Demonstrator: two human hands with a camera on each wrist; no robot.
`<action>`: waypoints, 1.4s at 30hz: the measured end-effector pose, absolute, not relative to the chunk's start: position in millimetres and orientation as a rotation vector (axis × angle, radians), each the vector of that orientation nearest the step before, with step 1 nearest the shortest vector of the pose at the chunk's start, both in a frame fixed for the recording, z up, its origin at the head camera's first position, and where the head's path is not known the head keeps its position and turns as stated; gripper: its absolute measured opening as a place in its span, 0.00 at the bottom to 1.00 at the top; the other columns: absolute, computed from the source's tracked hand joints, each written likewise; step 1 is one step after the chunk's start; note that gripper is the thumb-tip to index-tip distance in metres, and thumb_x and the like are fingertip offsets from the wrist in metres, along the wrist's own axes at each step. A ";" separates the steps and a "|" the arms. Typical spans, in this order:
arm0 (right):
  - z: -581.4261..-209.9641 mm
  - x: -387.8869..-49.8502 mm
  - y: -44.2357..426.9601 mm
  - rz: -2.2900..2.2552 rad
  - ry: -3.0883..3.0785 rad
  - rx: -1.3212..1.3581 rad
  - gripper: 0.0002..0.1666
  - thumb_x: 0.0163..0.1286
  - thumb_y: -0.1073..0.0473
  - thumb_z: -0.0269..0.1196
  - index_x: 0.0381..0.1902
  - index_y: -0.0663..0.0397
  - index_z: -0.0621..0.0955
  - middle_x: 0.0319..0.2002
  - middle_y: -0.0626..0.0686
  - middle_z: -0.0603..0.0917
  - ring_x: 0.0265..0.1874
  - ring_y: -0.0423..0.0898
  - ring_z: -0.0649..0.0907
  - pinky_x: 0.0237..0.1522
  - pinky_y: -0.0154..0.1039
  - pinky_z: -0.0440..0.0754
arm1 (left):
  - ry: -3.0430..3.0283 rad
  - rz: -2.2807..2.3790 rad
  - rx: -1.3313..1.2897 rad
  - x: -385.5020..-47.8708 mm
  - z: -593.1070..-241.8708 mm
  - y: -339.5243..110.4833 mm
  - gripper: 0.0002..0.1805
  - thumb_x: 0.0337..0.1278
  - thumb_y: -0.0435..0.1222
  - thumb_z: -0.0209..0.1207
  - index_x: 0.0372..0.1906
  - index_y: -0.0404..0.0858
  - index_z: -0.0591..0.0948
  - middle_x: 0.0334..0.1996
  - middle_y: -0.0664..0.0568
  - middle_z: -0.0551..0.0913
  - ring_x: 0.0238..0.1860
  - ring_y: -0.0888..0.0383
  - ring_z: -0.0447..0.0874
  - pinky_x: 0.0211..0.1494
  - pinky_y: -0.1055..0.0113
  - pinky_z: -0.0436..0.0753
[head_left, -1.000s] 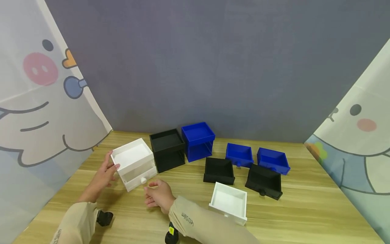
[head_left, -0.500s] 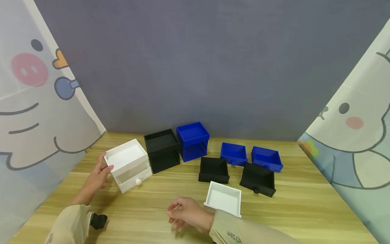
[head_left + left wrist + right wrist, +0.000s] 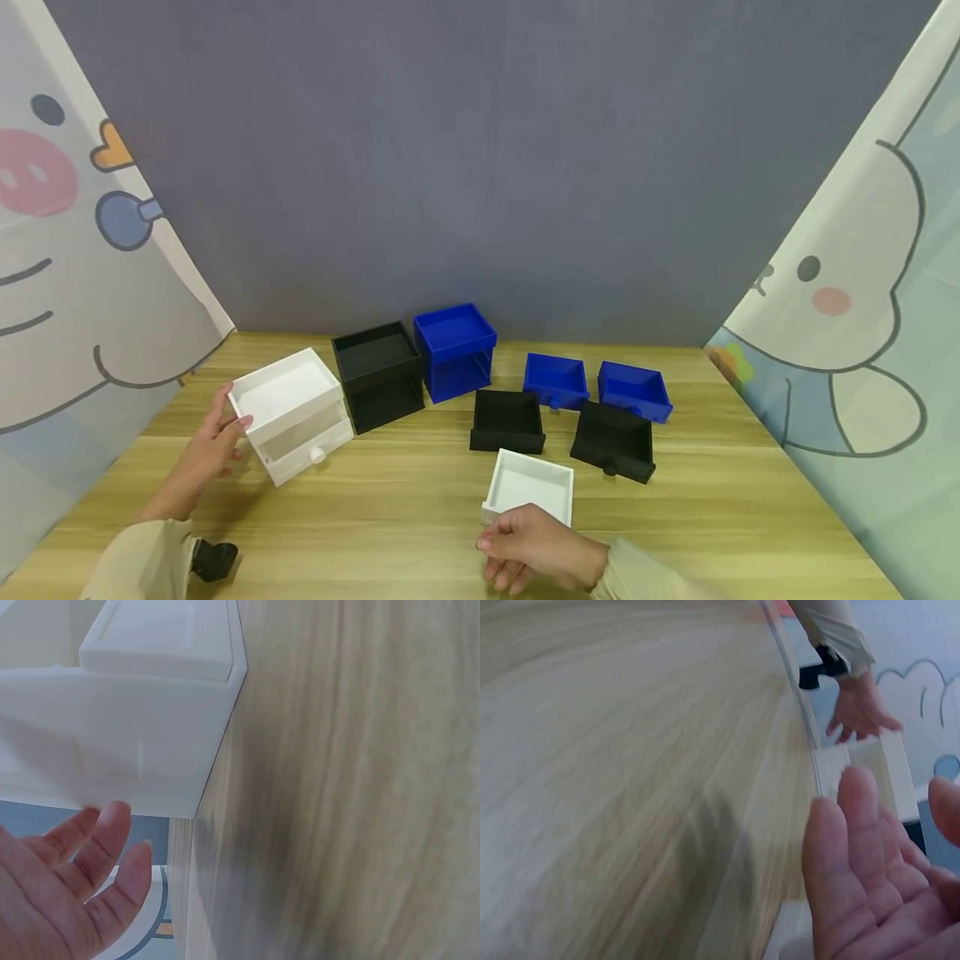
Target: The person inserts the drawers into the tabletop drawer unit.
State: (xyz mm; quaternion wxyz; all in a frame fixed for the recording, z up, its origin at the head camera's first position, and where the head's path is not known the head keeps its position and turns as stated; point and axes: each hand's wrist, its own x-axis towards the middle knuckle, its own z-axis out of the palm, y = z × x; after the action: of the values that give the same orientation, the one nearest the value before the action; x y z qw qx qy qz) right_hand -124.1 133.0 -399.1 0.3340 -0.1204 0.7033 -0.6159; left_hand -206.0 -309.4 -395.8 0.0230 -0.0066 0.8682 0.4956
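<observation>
The white cabinet point(image 3: 300, 417) stands at the left of the table, a knobbed drawer in its lower slot and the slot above it empty. My left hand point(image 3: 206, 454) touches its left side, fingers loosely bent; in the left wrist view the fingertips of the hand point(image 3: 82, 885) meet the white wall point(image 3: 112, 750). My right hand point(image 3: 536, 546) is over the near edge of a loose white drawer point(image 3: 534, 487), hiding part of its front. The right wrist view shows that hand point(image 3: 885, 892) with relaxed fingers holding nothing; a corner of white point(image 3: 791, 930) shows below it.
A black cabinet point(image 3: 378, 375) and a blue cabinet point(image 3: 456, 346) stand right of the white one. Two black drawers point(image 3: 507, 417) point(image 3: 615, 437) and two blue drawers point(image 3: 557, 377) point(image 3: 636, 387) lie behind the loose white drawer. A grey wall point(image 3: 480, 167) rises behind the table.
My right hand has moved right, from beside the white cabinet's knob to the loose white drawer. The left hand has stayed at the cabinet's side. The head view has turned slightly right.
</observation>
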 end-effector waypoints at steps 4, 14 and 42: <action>-401.0 -121.1 147.7 -1.590 1.794 -0.328 0.20 0.71 0.56 0.59 0.39 0.74 0.80 0.25 0.49 0.85 0.20 0.35 0.81 0.22 0.27 0.77 | 2.685 1.539 -0.035 -206.2 -394.9 -310.1 0.40 0.75 0.48 0.38 0.72 0.44 0.24 0.65 0.18 0.49 0.37 0.49 0.75 0.34 0.58 0.72; -410.0 -114.4 167.8 -1.490 1.887 -0.238 0.17 0.71 0.56 0.59 0.36 0.67 0.84 0.21 0.46 0.83 0.17 0.33 0.79 0.20 0.24 0.75 | 2.672 1.597 -0.045 -206.6 -394.0 -306.7 0.38 0.75 0.44 0.37 0.73 0.43 0.26 0.63 0.20 0.53 0.31 0.58 0.72 0.32 0.59 0.72; -431.3 -111.9 182.0 -1.831 1.797 0.068 0.16 0.76 0.56 0.49 0.42 0.65 0.77 0.21 0.47 0.83 0.18 0.35 0.81 0.24 0.28 0.79 | 2.689 1.610 -0.024 -207.7 -398.0 -306.3 0.38 0.75 0.43 0.37 0.73 0.41 0.27 0.62 0.18 0.54 0.31 0.58 0.72 0.32 0.59 0.72</action>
State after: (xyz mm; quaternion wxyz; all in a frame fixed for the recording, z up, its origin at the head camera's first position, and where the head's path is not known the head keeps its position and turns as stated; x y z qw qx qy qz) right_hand -111.9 182.0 -431.3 0.2836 0.0254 0.6713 -0.6843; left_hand -207.7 -306.3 -398.0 0.0038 -0.0075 0.8579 0.5138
